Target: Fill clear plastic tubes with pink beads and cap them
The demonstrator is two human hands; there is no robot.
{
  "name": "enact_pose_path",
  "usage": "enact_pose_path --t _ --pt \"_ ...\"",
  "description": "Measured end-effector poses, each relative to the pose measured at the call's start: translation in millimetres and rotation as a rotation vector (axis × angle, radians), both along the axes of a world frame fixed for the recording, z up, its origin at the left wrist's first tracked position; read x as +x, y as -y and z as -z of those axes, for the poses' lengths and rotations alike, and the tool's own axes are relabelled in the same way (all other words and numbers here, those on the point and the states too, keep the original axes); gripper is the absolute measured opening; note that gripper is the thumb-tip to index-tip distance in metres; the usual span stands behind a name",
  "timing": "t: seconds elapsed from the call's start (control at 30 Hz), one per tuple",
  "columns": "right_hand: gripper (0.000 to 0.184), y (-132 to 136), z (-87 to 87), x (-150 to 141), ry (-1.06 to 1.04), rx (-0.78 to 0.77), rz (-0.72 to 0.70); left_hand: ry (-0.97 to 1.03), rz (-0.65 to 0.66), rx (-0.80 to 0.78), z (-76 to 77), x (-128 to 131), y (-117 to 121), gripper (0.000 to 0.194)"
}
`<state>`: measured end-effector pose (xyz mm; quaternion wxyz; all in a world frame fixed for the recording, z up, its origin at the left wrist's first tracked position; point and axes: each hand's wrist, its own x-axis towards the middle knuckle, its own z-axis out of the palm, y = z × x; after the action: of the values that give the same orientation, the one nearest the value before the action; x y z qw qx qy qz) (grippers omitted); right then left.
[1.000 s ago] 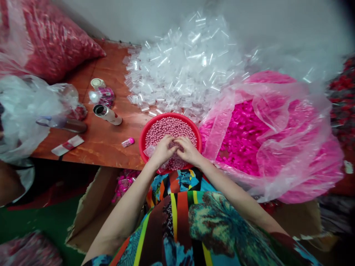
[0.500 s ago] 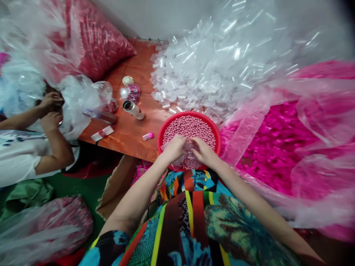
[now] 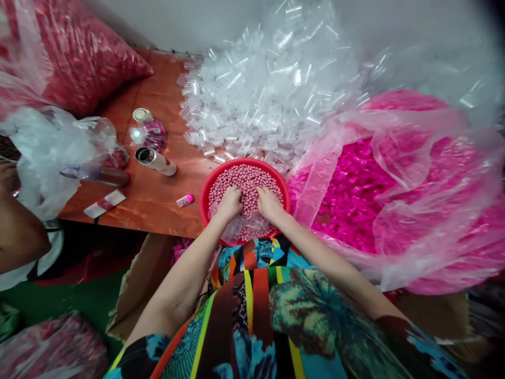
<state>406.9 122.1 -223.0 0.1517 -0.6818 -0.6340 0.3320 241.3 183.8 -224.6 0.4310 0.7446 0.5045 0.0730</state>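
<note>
A red bowl [image 3: 204, 202] full of small round pink beads [image 3: 249, 179] stands at the table's front edge. My left hand [image 3: 231, 202] is over the bowl's left half, its fingers curled down at the beads. Opposite it, my right hand [image 3: 269, 203] reaches in from the right with fingers bent together. A gap with beads showing separates the two hands. What the fingertips pinch, if anything, is hidden. Clear plastic tubes [image 3: 255, 225] lie on the beads at the bowl's near side, below my hands.
Behind the bowl rises a heap of clear tubes [image 3: 252, 100]. An open bag of bright pink pieces [image 3: 355, 195] sits on the right. Leftward are a small pink-capped tube [image 3: 185, 200], a flask [image 3: 155, 161] and a large red-filled bag [image 3: 87, 58]. Another person's arm [image 3: 19, 231] shows at far left.
My hands, close together over the clear tubes before, have moved apart and onto the beads. The tubes now lie at the bowl's near side. The view has shifted right.
</note>
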Motion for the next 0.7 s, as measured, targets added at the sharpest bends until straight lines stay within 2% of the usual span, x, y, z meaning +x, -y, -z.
enact_pose_path --t 0.07,0.17,0.27,0.33,0.5,0.6,0.7 --pt "0.047 2 -0.2 -4 -0.032 0.024 -0.027 0.08 -0.072 -0.073 4.9 -5 3 0.026" --pt "0.046 9 -2.9 -3 -0.083 0.072 -0.048 0.239 -0.185 -0.169 3.5 -16 9 0.044" --pt "0.041 15 -8.4 4 -0.184 0.143 0.001 0.54 -0.307 -0.336 -10.3 -23 17 0.053" --pt "0.036 18 -14.3 9 -0.262 0.168 0.054 0.703 -0.337 -0.453 -24.5 -25 22 0.052" --pt "0.033 14 -34.4 13 -0.403 0.161 0.152 0.86 -0.375 -0.722 -55.1 -22 32 0.047" --pt "0.037 9 -45.7 8 -0.542 0.112 0.163 0.901 -0.402 -0.889 -62.3 -19 38 0.04" --pt "0.042 8 -55.5 2 -0.579 0.1 0.063 0.877 -0.376 -0.944 -63.4 -16 43 0.034"
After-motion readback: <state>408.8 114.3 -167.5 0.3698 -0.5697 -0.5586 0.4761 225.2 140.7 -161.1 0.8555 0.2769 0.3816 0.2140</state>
